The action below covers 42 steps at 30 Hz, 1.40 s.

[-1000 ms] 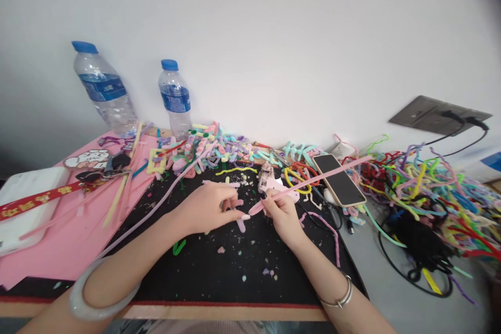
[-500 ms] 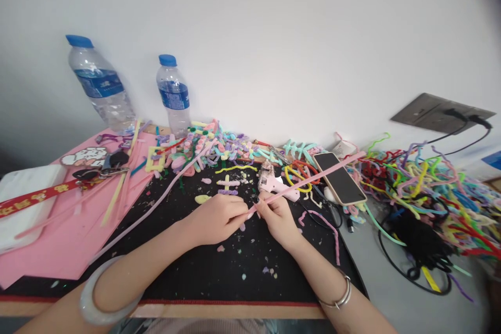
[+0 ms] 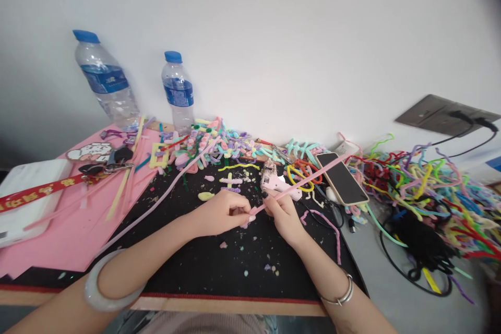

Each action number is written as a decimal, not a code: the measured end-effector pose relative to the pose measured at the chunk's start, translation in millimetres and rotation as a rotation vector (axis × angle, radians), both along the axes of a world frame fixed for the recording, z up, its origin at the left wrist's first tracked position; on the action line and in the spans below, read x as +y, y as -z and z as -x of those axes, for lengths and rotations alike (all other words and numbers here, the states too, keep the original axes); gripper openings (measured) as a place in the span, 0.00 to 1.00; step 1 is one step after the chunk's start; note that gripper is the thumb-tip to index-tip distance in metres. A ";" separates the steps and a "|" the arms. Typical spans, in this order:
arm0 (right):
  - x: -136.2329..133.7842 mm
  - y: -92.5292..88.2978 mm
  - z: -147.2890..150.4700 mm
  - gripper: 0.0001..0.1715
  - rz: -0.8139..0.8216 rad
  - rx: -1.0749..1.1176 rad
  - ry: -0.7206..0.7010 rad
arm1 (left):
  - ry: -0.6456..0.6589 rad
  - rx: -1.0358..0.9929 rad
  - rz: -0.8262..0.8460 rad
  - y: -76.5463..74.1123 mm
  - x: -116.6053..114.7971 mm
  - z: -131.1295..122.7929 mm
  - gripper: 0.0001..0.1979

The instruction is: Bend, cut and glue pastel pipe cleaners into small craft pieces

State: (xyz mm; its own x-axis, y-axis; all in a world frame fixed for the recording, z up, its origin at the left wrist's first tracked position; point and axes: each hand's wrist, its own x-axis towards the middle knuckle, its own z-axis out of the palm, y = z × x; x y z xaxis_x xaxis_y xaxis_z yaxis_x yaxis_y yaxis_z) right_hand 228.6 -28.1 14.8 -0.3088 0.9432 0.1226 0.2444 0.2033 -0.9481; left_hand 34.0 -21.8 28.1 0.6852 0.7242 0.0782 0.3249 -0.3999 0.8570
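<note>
Here I hold the pink pipe cleaner [image 3: 319, 173] above the black mat [image 3: 219, 271], left hand [image 3: 225, 214] fingers pinching its near end, right hand [image 3: 285, 216] closed just beyond; should be feather-light, soft, bendy, best gripped lightly near that tip

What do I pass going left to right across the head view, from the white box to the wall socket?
White box, first bottle, second bottle, left hand, right hand, phone, wall socket.
</note>
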 end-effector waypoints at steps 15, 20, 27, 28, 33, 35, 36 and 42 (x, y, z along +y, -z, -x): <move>-6.5 -7.4 10.1 0.22 -0.011 -0.018 -0.205 | 0.011 -0.121 0.395 5.3 -1.1 -2.8 0.14; -5.0 -8.4 7.4 0.21 -0.082 0.013 -0.018 | -0.045 -0.239 0.441 2.3 1.8 -1.9 0.15; -3.2 -9.7 2.2 0.21 -0.062 0.022 0.046 | -0.250 -0.427 0.392 2.1 7.3 0.3 0.12; -2.7 -8.9 2.0 0.21 -0.044 0.023 0.047 | -0.244 -0.407 0.388 1.8 6.6 0.2 0.11; 0.4 -6.5 1.8 0.20 0.014 0.045 0.038 | -0.252 -0.437 0.418 0.0 2.0 0.0 0.08; 0.9 -6.5 1.6 0.20 0.026 0.052 0.024 | -0.262 -0.479 0.425 -0.2 1.7 0.7 0.10; 0.9 -6.4 1.5 0.20 0.029 0.055 0.020 | -0.262 -0.485 0.415 0.0 2.1 1.1 0.11; 1.0 -5.8 1.7 0.19 0.032 0.060 0.005 | -0.265 -0.425 0.350 4.0 6.1 1.8 0.07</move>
